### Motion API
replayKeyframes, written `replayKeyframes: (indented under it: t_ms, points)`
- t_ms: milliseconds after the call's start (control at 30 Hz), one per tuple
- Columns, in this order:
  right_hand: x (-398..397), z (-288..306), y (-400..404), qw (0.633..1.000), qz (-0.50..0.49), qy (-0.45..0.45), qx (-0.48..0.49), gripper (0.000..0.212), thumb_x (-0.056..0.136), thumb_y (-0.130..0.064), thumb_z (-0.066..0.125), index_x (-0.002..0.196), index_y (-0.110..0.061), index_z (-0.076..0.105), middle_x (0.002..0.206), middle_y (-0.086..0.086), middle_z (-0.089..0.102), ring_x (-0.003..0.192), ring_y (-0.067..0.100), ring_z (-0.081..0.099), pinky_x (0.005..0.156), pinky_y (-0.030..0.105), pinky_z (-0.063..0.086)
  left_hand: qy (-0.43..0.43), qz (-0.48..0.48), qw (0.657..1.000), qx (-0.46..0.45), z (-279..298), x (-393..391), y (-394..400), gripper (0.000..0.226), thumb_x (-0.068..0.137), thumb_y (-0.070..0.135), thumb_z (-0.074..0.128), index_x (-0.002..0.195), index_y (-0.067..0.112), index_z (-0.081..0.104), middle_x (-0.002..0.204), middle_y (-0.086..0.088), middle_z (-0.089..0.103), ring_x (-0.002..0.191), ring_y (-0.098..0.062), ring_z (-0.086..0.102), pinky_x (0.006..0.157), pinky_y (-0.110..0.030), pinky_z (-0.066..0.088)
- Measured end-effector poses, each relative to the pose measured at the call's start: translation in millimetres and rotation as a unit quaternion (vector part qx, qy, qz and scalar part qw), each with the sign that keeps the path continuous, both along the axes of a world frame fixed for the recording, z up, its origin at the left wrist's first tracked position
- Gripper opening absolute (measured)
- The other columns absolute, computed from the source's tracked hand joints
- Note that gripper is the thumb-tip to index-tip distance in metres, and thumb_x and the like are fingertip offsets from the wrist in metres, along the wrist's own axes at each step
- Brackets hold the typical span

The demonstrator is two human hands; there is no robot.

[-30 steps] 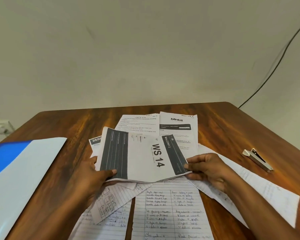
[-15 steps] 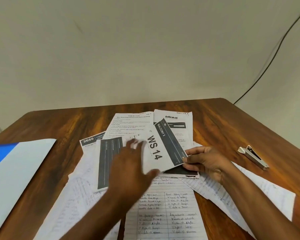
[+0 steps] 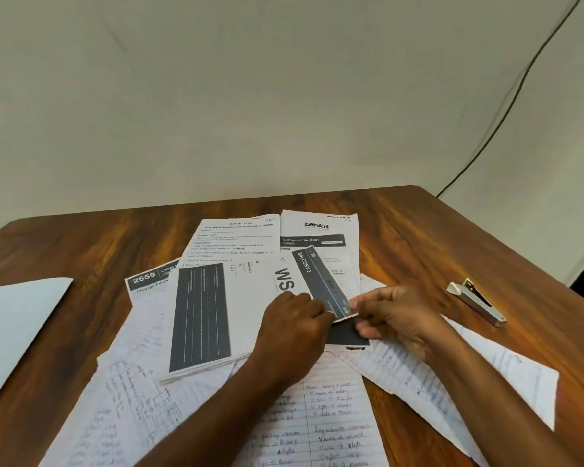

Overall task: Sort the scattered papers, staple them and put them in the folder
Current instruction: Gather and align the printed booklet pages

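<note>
Head cam: the sorting looks barely started. Both hands meet on the printed sheet [image 3: 250, 308], left hand [image 3: 294, 318] and right hand [image 3: 390, 311] pinching its near corner, fingers curled on the paper. Handwritten pages [image 3: 334, 419] lie loose under the grip. The stapler [image 3: 476, 299] sits untouched well right of it, the folder [image 3: 17, 318] far left with nothing in it. Readable: "WS", "BALCONY 2", "blinkit", "2659".
</note>
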State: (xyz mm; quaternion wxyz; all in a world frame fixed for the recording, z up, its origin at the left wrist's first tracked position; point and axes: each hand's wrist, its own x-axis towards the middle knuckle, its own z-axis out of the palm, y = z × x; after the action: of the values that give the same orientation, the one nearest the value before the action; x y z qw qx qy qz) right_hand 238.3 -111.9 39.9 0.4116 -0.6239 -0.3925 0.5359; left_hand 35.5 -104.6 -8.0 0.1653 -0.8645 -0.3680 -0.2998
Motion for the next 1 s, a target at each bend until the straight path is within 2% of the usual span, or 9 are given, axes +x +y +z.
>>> replayKeyframes:
  t_ms: [67,167,267,333,433,600,767,900,1000]
  points:
    - [11.6,-0.1,-2.7,0.977,-0.027,-0.203,0.057,0.013,0.087,-0.022,0.081,0.09,-0.009,0.078,0.078,0.01,0.077,0.06,0.02,0.069,0.054,0.029,0.057,0.0,-0.002,1.0,-0.013,0.2,0.2,-0.5,0.007,0.082,0.021,0.087,0.085,0.018,0.081,0.078,-0.001,0.075,0.065,-0.02,0.065,0.061,-0.028,0.045]
    - [42.2,-3.9,-0.8,0.861,-0.103,-0.489,0.093,0.024,0.092,-0.038,0.075,0.098,-0.015,0.072,0.086,-0.002,0.063,0.081,0.021,0.065,0.07,0.034,0.049,-0.004,-0.003,1.0,-0.012,0.5,1.3,0.1,0.005,0.082,0.017,0.086,0.082,0.016,0.081,0.076,-0.002,0.074,0.064,-0.021,0.066,0.061,-0.029,0.044]
    - [80.4,-15.2,2.6,0.761,-0.17,-0.621,0.077,0.04,0.089,-0.047,0.075,0.107,-0.013,0.065,0.102,0.012,0.064,0.093,0.031,0.064,0.078,0.042,0.053,-0.007,0.003,1.0,-0.005,-1.2,1.1,1.5,0.004,0.084,0.017,0.086,0.086,0.015,0.083,0.078,-0.003,0.075,0.066,-0.022,0.067,0.061,-0.031,0.047]
    - [105.7,-24.4,6.1,0.729,-0.19,-0.656,0.046,0.057,0.08,-0.057,0.078,0.114,-0.013,0.063,0.119,0.018,0.063,0.106,0.037,0.061,0.087,0.048,0.053,-0.011,0.001,1.0,-0.003,-1.1,1.9,0.3,0.006,0.082,0.017,0.087,0.086,0.015,0.083,0.078,-0.003,0.075,0.065,-0.021,0.068,0.062,-0.03,0.048]
    - [127.3,-33.0,9.2,0.761,-0.207,-0.615,-0.017,0.075,0.069,-0.078,0.071,0.111,-0.017,0.064,0.112,0.012,0.066,0.102,0.035,0.063,0.089,0.051,0.054,-0.017,-0.003,1.0,-0.001,-0.7,5.4,-2.1,0.007,0.08,0.016,0.089,0.085,0.016,0.084,0.078,-0.003,0.076,0.064,-0.021,0.068,0.062,-0.029,0.047]
    - [128.0,-22.7,7.5,0.785,-0.212,-0.582,-0.012,0.031,0.083,-0.045,0.081,0.087,-0.017,0.069,0.075,0.004,0.063,0.07,0.026,0.06,0.067,0.038,0.055,-0.019,-0.004,1.0,0.006,-3.1,4.8,0.4,0.004,0.083,0.017,0.086,0.084,0.016,0.082,0.078,-0.002,0.075,0.064,-0.02,0.066,0.06,-0.03,0.046]
    - [112.6,-16.9,1.1,0.79,-0.204,-0.573,0.075,0.029,0.091,-0.043,0.075,0.089,-0.017,0.064,0.076,0.004,0.065,0.067,0.023,0.061,0.064,0.038,0.054,-0.011,-0.002,1.0,0.004,-3.6,4.4,-1.0,0.008,0.082,0.02,0.088,0.086,0.017,0.082,0.08,-0.001,0.076,0.066,-0.019,0.067,0.061,-0.028,0.046]
    - [68.2,12.5,-15.8,0.881,-0.115,-0.423,0.177,0.015,0.092,-0.041,0.073,0.09,-0.026,0.069,0.078,-0.009,0.068,0.068,0.011,0.064,0.061,0.027,0.046,-0.009,0.001,1.0,0.006,-4.1,4.4,0.5,0.008,0.083,0.02,0.087,0.086,0.017,0.081,0.079,-0.001,0.075,0.066,-0.02,0.066,0.061,-0.029,0.046]
    - [37.0,31.2,-26.4,0.971,-0.013,-0.213,0.11,0.02,0.087,-0.037,0.078,0.091,-0.018,0.078,0.087,-0.002,0.076,0.075,0.016,0.07,0.063,0.034,0.056,-0.004,0.002,1.0,0.002,-4.4,4.3,0.9,0.009,0.083,0.021,0.088,0.088,0.016,0.082,0.081,-0.002,0.076,0.067,-0.021,0.067,0.062,-0.03,0.047]
